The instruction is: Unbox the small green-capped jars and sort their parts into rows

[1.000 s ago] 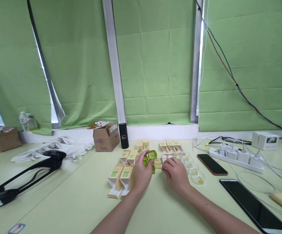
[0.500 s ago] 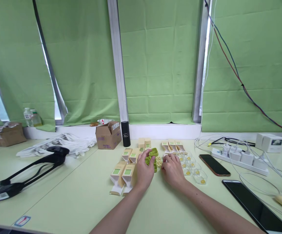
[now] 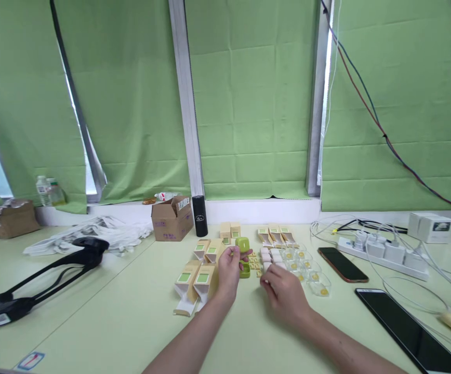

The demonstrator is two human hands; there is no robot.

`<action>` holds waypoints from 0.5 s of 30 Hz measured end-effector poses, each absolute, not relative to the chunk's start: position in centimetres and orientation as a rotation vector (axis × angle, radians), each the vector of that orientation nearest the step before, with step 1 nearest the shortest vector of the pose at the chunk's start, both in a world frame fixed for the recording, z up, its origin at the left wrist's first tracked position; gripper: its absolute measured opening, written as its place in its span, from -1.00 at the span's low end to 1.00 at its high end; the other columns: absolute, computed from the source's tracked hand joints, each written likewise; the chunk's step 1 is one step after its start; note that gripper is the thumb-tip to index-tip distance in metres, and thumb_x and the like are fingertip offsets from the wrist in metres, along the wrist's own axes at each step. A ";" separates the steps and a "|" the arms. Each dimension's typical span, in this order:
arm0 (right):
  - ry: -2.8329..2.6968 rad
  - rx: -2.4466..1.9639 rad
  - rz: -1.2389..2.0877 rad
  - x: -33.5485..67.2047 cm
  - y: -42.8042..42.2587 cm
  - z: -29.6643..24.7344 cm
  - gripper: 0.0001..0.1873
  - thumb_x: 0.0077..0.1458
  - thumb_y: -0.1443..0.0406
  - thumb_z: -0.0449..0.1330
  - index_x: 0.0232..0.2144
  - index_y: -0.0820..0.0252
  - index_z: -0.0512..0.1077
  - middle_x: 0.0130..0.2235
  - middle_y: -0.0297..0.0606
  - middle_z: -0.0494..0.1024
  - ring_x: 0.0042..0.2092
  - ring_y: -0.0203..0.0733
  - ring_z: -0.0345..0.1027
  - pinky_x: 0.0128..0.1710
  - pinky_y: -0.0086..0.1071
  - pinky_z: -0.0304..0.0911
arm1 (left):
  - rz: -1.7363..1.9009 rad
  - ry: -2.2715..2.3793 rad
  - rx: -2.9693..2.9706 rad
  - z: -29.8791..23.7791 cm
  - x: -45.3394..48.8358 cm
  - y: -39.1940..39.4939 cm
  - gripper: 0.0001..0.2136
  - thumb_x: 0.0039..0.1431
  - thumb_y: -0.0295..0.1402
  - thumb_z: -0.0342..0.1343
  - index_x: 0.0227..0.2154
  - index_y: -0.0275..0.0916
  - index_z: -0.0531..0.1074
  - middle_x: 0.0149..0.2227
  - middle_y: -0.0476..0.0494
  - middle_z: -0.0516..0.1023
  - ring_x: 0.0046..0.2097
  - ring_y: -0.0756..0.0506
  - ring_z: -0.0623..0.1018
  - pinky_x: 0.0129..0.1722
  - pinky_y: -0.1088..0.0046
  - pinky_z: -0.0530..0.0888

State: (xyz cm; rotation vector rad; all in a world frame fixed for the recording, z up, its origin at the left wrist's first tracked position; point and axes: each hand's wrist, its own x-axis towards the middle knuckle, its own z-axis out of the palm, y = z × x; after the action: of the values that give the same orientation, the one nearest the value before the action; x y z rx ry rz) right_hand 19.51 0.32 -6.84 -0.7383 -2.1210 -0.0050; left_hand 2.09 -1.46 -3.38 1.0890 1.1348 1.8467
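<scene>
My left hand (image 3: 228,272) is closed, thumb and fingers at a small green plastic case (image 3: 242,244) with a rounded face. Just below its fingers lies another green case (image 3: 244,270), open side up. My right hand (image 3: 283,291) is pinched a little above the table, and whatever its fingertips hold cannot be made out. Beyond it sit several pale pink-white small blocks (image 3: 265,258). Small yellow pieces (image 3: 253,262) lie in rows between the hands. To the right are clear plastic trays (image 3: 319,284) with yellow centres. Open cream cartons with green labels (image 3: 202,278) stand left of my left hand.
More cream cartons (image 3: 274,235) stand behind. A phone (image 3: 342,264), a tablet (image 3: 400,322) and a power strip (image 3: 385,258) with cables are on the right. Left are a cardboard box (image 3: 171,221), a black cylinder (image 3: 199,215), white bags (image 3: 89,234) and a black frame-like device (image 3: 46,280).
My right hand has drawn back toward me, uncovering the pink-white blocks. My left hand has turned slightly, and the upper green case now shows a smooth face instead of its hollow.
</scene>
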 end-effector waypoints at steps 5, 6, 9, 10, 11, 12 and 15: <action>-2.420 -0.620 0.078 19.0 -1.9 -7.5 -0.81 0.15 0.45 0.12 -0.35 0.16 0.51 -0.33 -0.30 0.53 -0.38 -0.28 0.35 -0.40 -0.37 0.00 | 1.760 0.824 0.834 -3.1 2.0 -1.6 -0.62 0.07 -0.09 0.36 -0.34 -0.26 0.36 -0.34 -0.36 0.70 -0.45 -0.05 0.54 -0.41 0.46 0.36; -2.463 -0.616 0.073 19.0 -2.1 -7.4 -0.82 0.16 0.44 0.12 -0.36 0.16 0.51 -0.33 -0.30 0.53 -0.38 -0.28 0.35 -0.40 -0.37 -0.01 | 1.753 0.808 0.802 -3.1 2.0 -1.6 -0.63 0.06 -0.12 0.37 -0.34 -0.26 0.35 -0.34 -0.36 0.70 -0.47 -0.04 0.54 -0.42 0.47 0.36; -2.551 -0.653 0.062 18.8 -2.3 -7.0 -0.83 0.17 0.41 0.12 -0.38 0.15 0.51 -0.32 -0.30 0.55 -0.38 -0.28 0.36 -0.40 -0.36 -0.04 | 1.740 0.803 0.753 -3.0 1.8 -1.6 -0.65 0.04 -0.17 0.39 -0.37 -0.26 0.35 -0.38 -0.33 0.70 -0.48 -0.04 0.54 -0.43 0.50 0.35; -2.561 -0.681 0.061 18.8 -2.2 -6.9 -0.83 0.18 0.39 0.12 -0.38 0.15 0.51 -0.31 -0.30 0.56 -0.37 -0.27 0.38 -0.40 -0.36 -0.05 | 1.742 0.808 0.755 -3.1 1.7 -1.5 -0.64 0.02 -0.16 0.40 -0.37 -0.26 0.36 -0.41 -0.30 0.69 -0.48 -0.03 0.54 -0.44 0.50 0.35; -2.565 -0.713 0.059 18.8 -2.2 -6.8 -0.83 0.19 0.38 0.12 -0.38 0.15 0.51 -0.31 -0.30 0.57 -0.36 -0.27 0.39 -0.40 -0.35 -0.05 | 1.747 0.818 0.772 -3.1 1.6 -1.4 -0.63 -0.01 -0.15 0.42 -0.38 -0.27 0.36 -0.44 -0.28 0.68 -0.48 -0.03 0.54 -0.44 0.51 0.35; -2.566 -0.748 0.053 18.8 -2.1 -6.8 -0.82 0.20 0.37 0.12 -0.37 0.15 0.51 -0.30 -0.30 0.58 -0.35 -0.26 0.41 -0.40 -0.35 -0.06 | 1.755 0.837 0.804 -3.0 1.5 -1.4 -0.61 -0.03 -0.13 0.43 -0.40 -0.27 0.37 -0.46 -0.26 0.67 -0.48 -0.02 0.54 -0.44 0.52 0.35; -2.585 -0.861 0.023 18.8 -2.1 -6.5 -0.79 0.22 0.36 0.10 -0.37 0.14 0.53 -0.30 -0.29 0.61 -0.33 -0.23 0.44 -0.39 -0.35 -0.04 | 1.800 0.955 0.969 -2.7 1.3 -1.3 -0.58 -0.03 -0.04 0.41 -0.44 -0.25 0.36 -0.49 -0.19 0.65 -0.49 -0.01 0.51 -0.47 0.53 0.31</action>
State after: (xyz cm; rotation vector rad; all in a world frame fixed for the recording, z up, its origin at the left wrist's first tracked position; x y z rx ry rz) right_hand 18.83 -2.09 -6.48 -0.8608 -2.5855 0.0232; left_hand 1.27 -1.32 -2.72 0.9691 0.9548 1.7997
